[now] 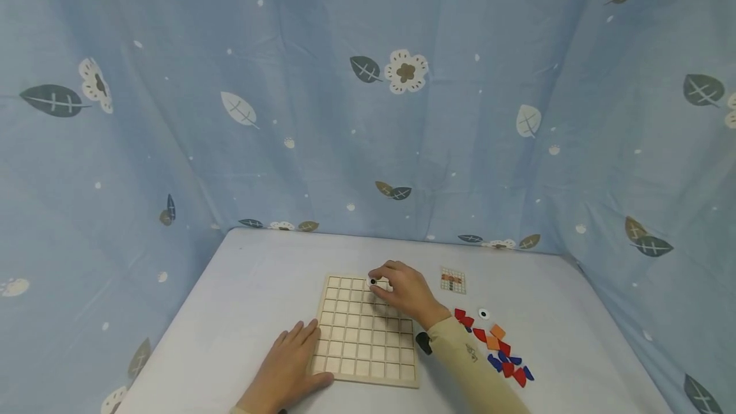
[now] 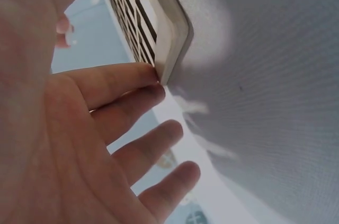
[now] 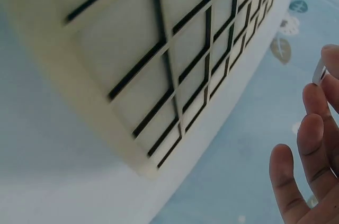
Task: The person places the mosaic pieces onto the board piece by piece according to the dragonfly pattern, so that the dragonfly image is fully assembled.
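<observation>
A wooden grid board [image 1: 365, 378] with many square cells lies on the white table. Over its far edge, my right hand [image 1: 407, 289] pinches a small white piece with a black dot [image 1: 370, 282] between thumb and finger. In the right wrist view that white piece [image 3: 319, 72] shows edge-on at the fingertips, the other fingers loosely bent. My left hand [image 1: 287, 363] lies at the board's near left corner, fingers extended along the left side and thumb by the near edge. The left wrist view shows the left fingertips [image 2: 153, 74] right at the board's frame [image 2: 168, 49].
Right of the board lie scattered red [image 1: 520, 376], blue [image 1: 494, 363] and orange pieces [image 1: 498, 331]. Another white piece with a black dot [image 1: 484, 314] lies among them. A small pattern card [image 1: 453, 280] sits behind. A black piece [image 1: 423, 343] is partly under the right sleeve. Blue curtains surround the table.
</observation>
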Tool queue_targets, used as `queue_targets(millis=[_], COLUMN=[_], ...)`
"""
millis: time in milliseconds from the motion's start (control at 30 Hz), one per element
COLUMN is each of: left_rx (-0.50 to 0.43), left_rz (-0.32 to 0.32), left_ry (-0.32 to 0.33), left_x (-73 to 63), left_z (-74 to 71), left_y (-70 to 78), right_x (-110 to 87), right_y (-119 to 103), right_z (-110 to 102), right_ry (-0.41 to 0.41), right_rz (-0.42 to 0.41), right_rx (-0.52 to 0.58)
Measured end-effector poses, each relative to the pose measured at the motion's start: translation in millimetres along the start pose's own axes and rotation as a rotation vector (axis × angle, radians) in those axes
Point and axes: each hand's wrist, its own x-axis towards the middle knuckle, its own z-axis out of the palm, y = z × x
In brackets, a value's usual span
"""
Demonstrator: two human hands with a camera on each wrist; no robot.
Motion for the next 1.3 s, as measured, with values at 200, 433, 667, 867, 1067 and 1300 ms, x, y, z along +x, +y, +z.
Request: queue_targets(millis=[200, 433, 667, 867, 1067, 1300], left_rx=[0.0, 0.007, 0.007, 0.017, 0.015, 0.013], left_rz=[0.0, -0.004, -0.01, 0.007, 0.019, 0.025], left_ry=[-0.011, -0.014, -0.03, -0.011, 0.005, 0.003], left_x=[0.4, 1.0, 1.0, 0.5, -0.8, -1.5], left_z=[-0.5, -3.3, -2.9, -2.0, -1.4, -2.1], left_y=[0.9, 3.0, 4.1, 3.2, 3.5, 4.5], right_x=[12.0, 19.1, 20.5, 22.5, 23.5, 25.6], right_y=[-6.0, -8.3, -11.9, -12.7, -11.1, -13.9], right_z=[12.1, 28.8, 35.2, 36.5, 40.9, 42.5], right_ry=[-0.124, -0.228, -0.269, -0.292, -0.311, -0.32], right_rz=[0.029, 0.033, 0.034, 0.073, 0.107, 0.099], right_rx=[-0.005, -0.051, -0.094, -0.097, -0.077, -0.075])
